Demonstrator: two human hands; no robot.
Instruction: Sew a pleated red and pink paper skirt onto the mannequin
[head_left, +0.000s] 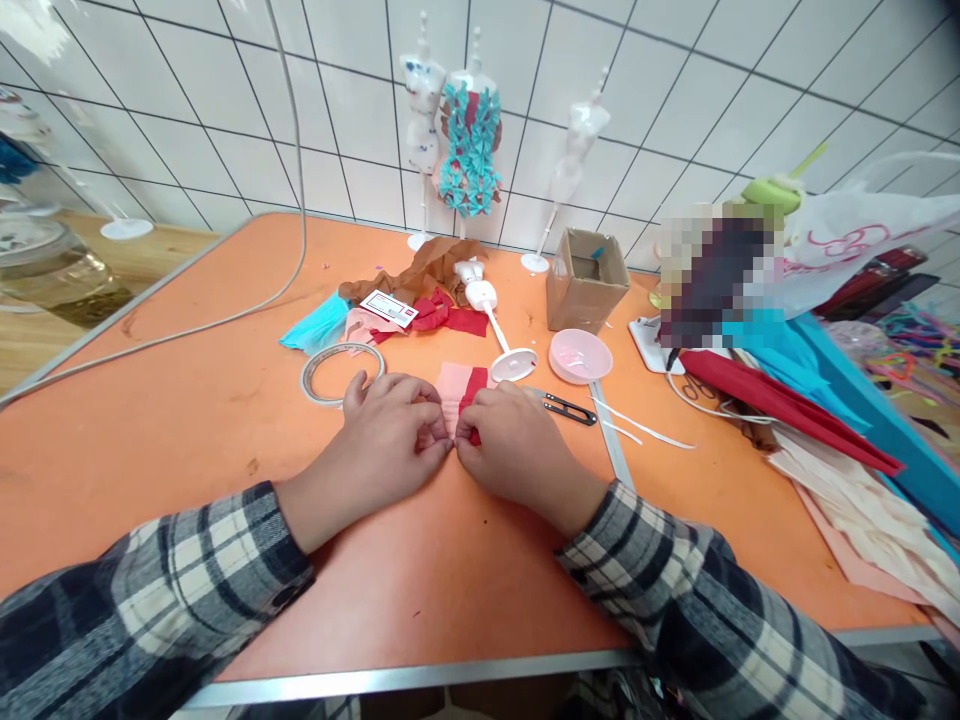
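Note:
On the orange table, a small piece of crepe paper (454, 382), pink at the left and red at the right, lies between my hands. My left hand (394, 430) pinches its near edge on the pink side. My right hand (517, 440) is closed at the red side, fingertips almost touching those of the left. Beside the right knuckles lie black thread snips (568, 408), partly covered by that hand. A roll of tape (306, 375) lies just beyond my left hand. Past the paper, a small white mannequin (495, 325) leans over on its round base.
Brown, red and blue paper scraps (420, 275) lie at the back, with a white card (388, 309) on top. A pink bowl (581, 357) and a cardboard box (587, 285) stand to the right. A cable (225, 322) crosses the left side. Folded paper (862, 500) covers the right edge.

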